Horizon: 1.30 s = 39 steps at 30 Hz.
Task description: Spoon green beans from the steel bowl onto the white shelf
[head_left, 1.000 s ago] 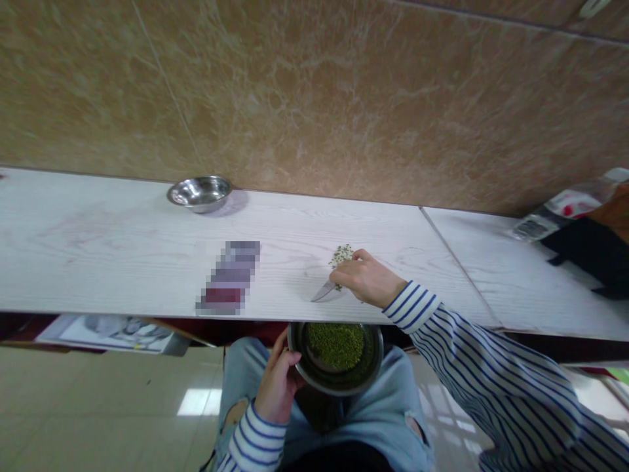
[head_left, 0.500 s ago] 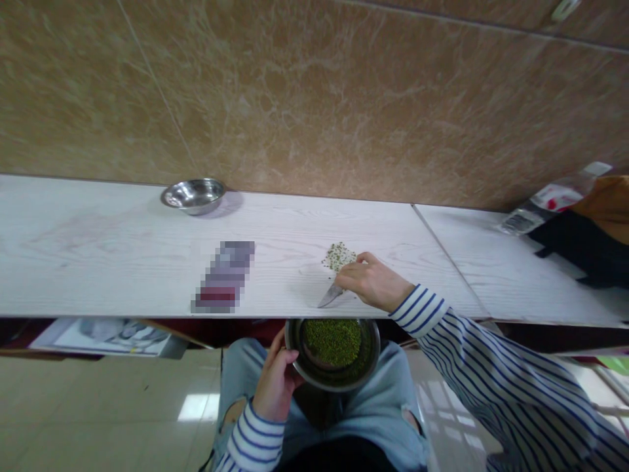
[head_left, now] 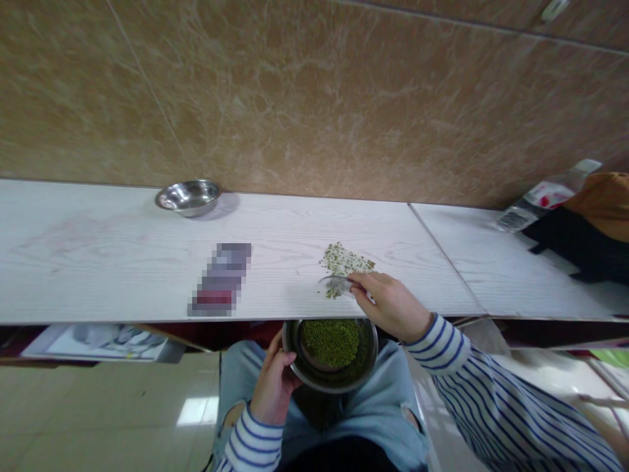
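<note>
My left hand point(head_left: 276, 379) grips the left rim of a steel bowl point(head_left: 330, 387), which I hold just below the table's front edge. Inside lie many small green mung beans point(head_left: 331, 342). On the white table, my right hand point(head_left: 390, 303) pinches a thin, greyish, blade-like piece point(head_left: 337, 284) with a curved edge; its exact kind cannot be made out. This piece touches the table among scattered mung beans point(head_left: 344, 260), some of them spread behind it and a few in front, close to the edge.
A second, shallow steel bowl point(head_left: 189, 198) stands by the wall at the left. A blurred-out flat object point(head_left: 221, 278) lies on the table point(head_left: 122, 262). At the far right are a plastic bottle point(head_left: 545, 196) and a dark and brown bag point(head_left: 584, 236). Papers point(head_left: 108, 342) show on the shelf below.
My right hand has shifted right and toward me, and the thin piece has turned. Beans behind it are more uncovered, with a small cluster in front. My left hand and bowl stay nearly still.
</note>
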{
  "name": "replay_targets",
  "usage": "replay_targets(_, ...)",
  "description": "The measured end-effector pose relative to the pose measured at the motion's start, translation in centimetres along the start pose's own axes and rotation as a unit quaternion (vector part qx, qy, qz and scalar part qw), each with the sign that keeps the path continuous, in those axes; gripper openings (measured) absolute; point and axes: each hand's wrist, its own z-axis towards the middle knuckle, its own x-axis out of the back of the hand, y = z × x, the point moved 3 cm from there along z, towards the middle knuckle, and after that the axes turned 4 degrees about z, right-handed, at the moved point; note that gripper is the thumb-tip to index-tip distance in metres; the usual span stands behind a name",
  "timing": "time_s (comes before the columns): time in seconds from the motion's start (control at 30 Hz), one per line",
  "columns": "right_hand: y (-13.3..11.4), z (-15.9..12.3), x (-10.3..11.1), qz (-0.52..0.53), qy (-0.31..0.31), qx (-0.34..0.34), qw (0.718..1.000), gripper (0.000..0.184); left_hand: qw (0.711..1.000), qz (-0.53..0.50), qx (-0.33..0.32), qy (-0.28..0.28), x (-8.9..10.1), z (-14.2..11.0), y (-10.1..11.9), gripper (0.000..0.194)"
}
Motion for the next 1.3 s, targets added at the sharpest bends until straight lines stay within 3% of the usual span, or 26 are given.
replay_targets(0.27,-2.1,-0.3,-2.6,0.003,-0.017,-0.077,0.997,0.03,1.0,0.007,0.008,0.004,0.3,0.2,0.0,0.053)
replay_targets(0.53,-0.3,-0.4,-2.1,-0.038,0.011,-0.136,0.99,0.029,1.0,0.009,0.009,0.006,0.2,0.5,-0.2,0.049)
replay_targets(0.93,2.0,0.0,-1.5,-0.057,0.018,-0.129,0.99,0.03,1.0,0.019,0.015,0.005,0.0,0.6,-0.3,0.049)
replay_targets(1.13,1.6,-0.5,-0.4,-0.051,0.055,-0.124,0.989,0.03,1.0,0.016,0.012,0.016,-0.1,0.4,-0.4,0.052)
replay_targets(1.3,0.4,-0.3,-0.3,-0.104,0.067,-0.081,0.989,0.03,1.0,0.018,0.014,0.019,0.0,0.4,-0.4,0.052)
